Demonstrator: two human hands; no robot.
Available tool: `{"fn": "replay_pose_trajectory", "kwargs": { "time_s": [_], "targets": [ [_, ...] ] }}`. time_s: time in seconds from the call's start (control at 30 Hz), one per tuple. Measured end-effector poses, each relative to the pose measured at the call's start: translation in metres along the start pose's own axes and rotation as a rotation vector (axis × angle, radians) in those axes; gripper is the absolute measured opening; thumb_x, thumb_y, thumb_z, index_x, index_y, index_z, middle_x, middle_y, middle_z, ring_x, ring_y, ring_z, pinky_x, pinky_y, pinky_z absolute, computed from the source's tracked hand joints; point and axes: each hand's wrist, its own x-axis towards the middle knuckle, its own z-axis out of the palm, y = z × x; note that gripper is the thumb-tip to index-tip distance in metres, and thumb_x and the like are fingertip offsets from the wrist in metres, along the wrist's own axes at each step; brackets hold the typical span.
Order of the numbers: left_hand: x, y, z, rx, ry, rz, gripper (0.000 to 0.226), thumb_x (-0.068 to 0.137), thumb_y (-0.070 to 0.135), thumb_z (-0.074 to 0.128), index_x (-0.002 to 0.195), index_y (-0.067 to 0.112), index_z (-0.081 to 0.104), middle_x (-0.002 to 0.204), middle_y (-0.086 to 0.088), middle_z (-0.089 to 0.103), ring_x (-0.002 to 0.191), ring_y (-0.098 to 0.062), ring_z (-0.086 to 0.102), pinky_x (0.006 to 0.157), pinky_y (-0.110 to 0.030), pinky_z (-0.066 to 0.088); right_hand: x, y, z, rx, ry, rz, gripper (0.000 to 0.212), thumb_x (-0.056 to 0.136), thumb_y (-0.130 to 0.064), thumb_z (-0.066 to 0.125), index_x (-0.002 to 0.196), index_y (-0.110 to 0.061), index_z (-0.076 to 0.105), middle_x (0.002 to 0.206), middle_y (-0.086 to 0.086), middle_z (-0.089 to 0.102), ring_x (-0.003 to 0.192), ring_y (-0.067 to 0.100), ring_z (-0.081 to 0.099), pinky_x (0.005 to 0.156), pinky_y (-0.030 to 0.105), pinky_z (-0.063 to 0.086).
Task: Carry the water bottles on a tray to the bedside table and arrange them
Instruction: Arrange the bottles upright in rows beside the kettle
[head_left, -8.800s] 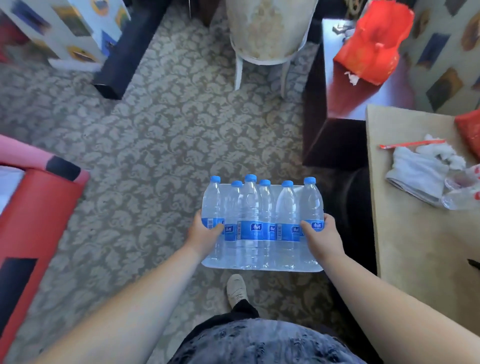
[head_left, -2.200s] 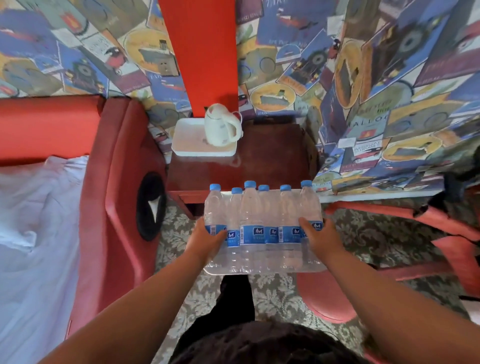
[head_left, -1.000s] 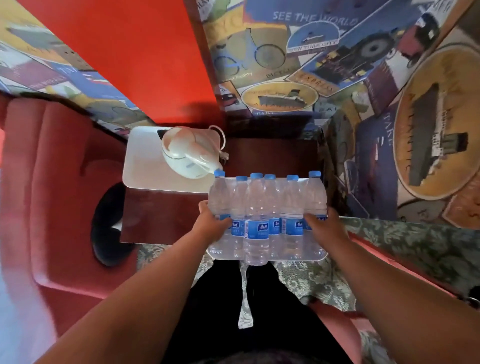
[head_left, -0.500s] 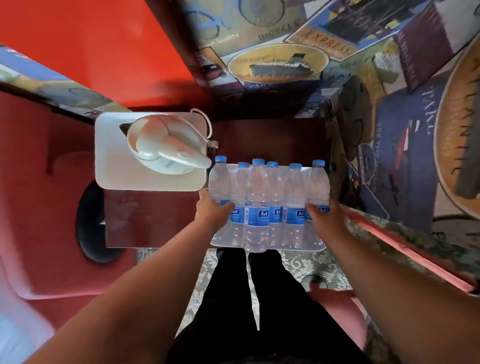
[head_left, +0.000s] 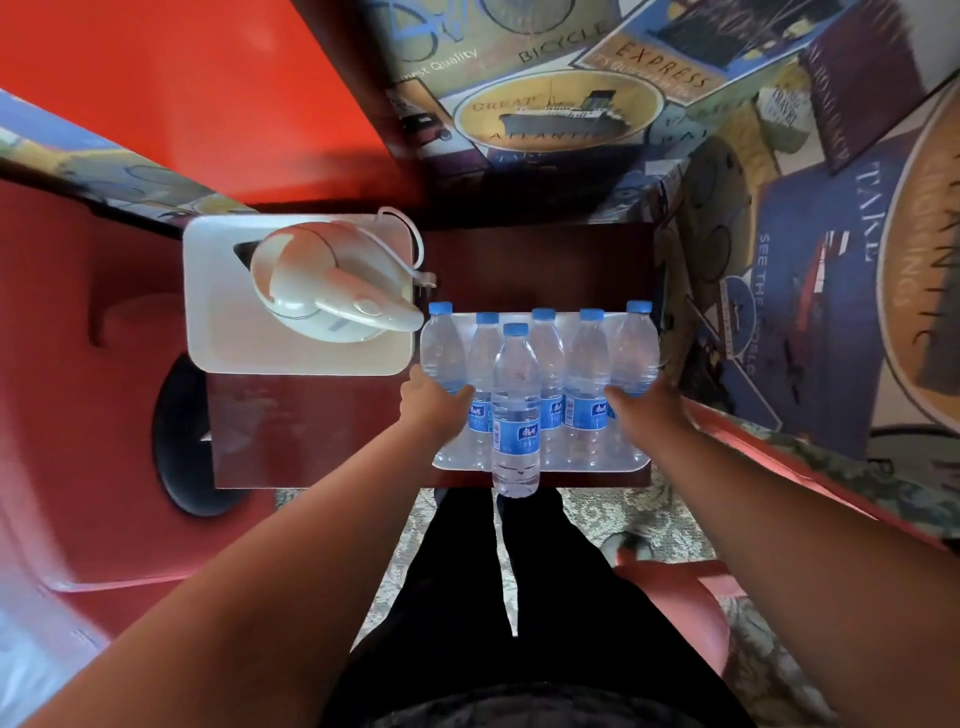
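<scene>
At 10 o'clock of the tray (head_left: 597, 466) a kettle (head_left: 322, 291) is seen on the surface (head_left: 311, 431). The left hand (head_left: 436, 402) is curled round the tray's 9 o'clock end, against the end bottle. The bottles (head_left: 587, 364) are held over the surface's right half; whether the tray rests on it cannot be told. A front bottle (head_left: 515, 415) stands at 6 o'clock, at the near rim. The right hand (head_left: 641, 405) is curled round the 3 o'clock end. The load is judged heavy, the bottles top-heavy and smooth; each is best gripped at its labelled waist.
</scene>
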Motion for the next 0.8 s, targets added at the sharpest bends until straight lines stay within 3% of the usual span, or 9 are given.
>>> {"fn": "replay_pose_trajectory", "kwargs": {
  "time_s": [0.07, 0.1, 0.17, 0.27, 0.4, 0.5, 0.67, 0.73, 0.8],
  "targets": [
    [-0.017, 0.013, 0.002, 0.065, 0.113, 0.023, 0.080, 0.090, 0.048, 0.057, 0.148, 0.006, 0.024, 0.144, -0.020, 0.035, 0.132, -0.037, 0.035, 0.110, -0.045, 0.031, -0.007, -0.016, 0.000, -0.146, 0.102, -0.003, 0.091, 0.091, -0.047, 0.060, 0.157, -0.012, 0.009, 0.158, 0.022, 0.021, 0.140, 0.043, 0.031, 0.108, 0.049, 0.037],
    [-0.027, 0.020, 0.003, 0.080, 0.175, 0.086, 0.083, 0.091, 0.054, 0.053, 0.151, 0.008, 0.019, 0.148, -0.019, 0.030, 0.135, -0.037, 0.030, 0.112, -0.046, 0.027, -0.011, -0.025, -0.001, -0.205, 0.171, -0.066, 0.090, 0.092, -0.048, 0.058, 0.157, -0.014, 0.005, 0.160, 0.020, 0.015, 0.143, 0.044, 0.024, 0.111, 0.052, 0.032],
    [-0.044, 0.032, 0.007, 0.112, 0.219, 0.282, 0.085, 0.088, 0.064, 0.049, 0.151, 0.014, 0.021, 0.149, -0.013, 0.029, 0.137, -0.034, 0.028, 0.111, -0.047, 0.029, -0.015, -0.042, -0.001, -0.323, 0.281, -0.266, 0.082, 0.091, -0.048, 0.056, 0.155, -0.018, 0.014, 0.158, 0.015, 0.019, 0.143, 0.041, 0.023, 0.112, 0.051, 0.029],
    [-0.056, 0.047, 0.019, 0.207, 0.110, 0.425, 0.083, 0.079, 0.070, 0.058, 0.141, 0.021, 0.035, 0.135, -0.005, 0.043, 0.125, -0.028, 0.047, 0.098, -0.046, 0.046, -0.012, -0.064, 0.005, -0.504, 0.292, -0.501, 0.070, 0.092, -0.046, 0.054, 0.151, -0.021, 0.027, 0.148, 0.010, 0.033, 0.134, 0.033, 0.034, 0.108, 0.046, 0.034],
    [-0.042, 0.063, 0.027, 0.291, 0.095, 0.334, 0.077, 0.075, 0.067, 0.066, 0.131, 0.017, 0.045, 0.127, -0.005, 0.050, 0.118, -0.028, 0.053, 0.091, -0.046, 0.051, 0.007, -0.084, 0.009, -0.595, 0.195, -0.405, 0.063, 0.094, -0.047, 0.055, 0.147, -0.020, 0.035, 0.140, 0.013, 0.042, 0.125, 0.035, 0.048, 0.097, 0.046, 0.048],
    [-0.027, 0.071, 0.027, 0.319, 0.072, 0.300, 0.076, 0.074, 0.066, 0.065, 0.131, 0.018, 0.051, 0.129, -0.007, 0.050, 0.113, -0.027, 0.057, 0.090, -0.041, 0.052, 0.020, -0.090, 0.011, -0.708, 0.154, -0.360, 0.058, 0.094, -0.049, 0.056, 0.143, -0.023, 0.041, 0.136, 0.013, 0.051, 0.127, 0.034, 0.048, 0.094, 0.046, 0.048],
    [-0.021, 0.072, 0.019, 0.121, 0.008, 0.253, 0.068, 0.079, 0.063, 0.054, 0.133, 0.020, 0.056, 0.120, 0.000, 0.062, 0.091, -0.024, 0.067, 0.080, -0.038, 0.058, 0.022, -0.090, 0.009, -0.657, 0.156, -0.353, 0.056, 0.090, -0.051, 0.060, 0.131, -0.015, 0.051, 0.130, 0.014, 0.056, 0.119, 0.036, 0.055, 0.092, 0.044, 0.051],
    [-0.023, 0.070, 0.013, 0.017, 0.000, 0.244, 0.042, 0.084, 0.055, 0.052, 0.107, 0.022, 0.065, 0.095, 0.002, 0.065, 0.079, -0.022, 0.068, 0.072, -0.037, 0.059, 0.018, -0.087, 0.002, -0.491, 0.151, -0.343, 0.047, 0.088, -0.042, 0.060, 0.125, -0.014, 0.056, 0.124, 0.013, 0.060, 0.112, 0.035, 0.059, 0.090, 0.042, 0.052],
    [-0.028, 0.065, 0.006, -0.059, -0.020, 0.235, 0.027, 0.086, 0.048, 0.051, 0.075, 0.024, 0.057, 0.077, 0.001, 0.063, 0.068, -0.021, 0.066, 0.062, -0.033, 0.054, 0.012, -0.081, -0.006, -0.432, 0.141, -0.344, 0.033, 0.090, -0.032, 0.056, 0.117, -0.014, 0.063, 0.116, 0.013, 0.065, 0.105, 0.034, 0.062, 0.082, 0.035, 0.052]
  ]
}}
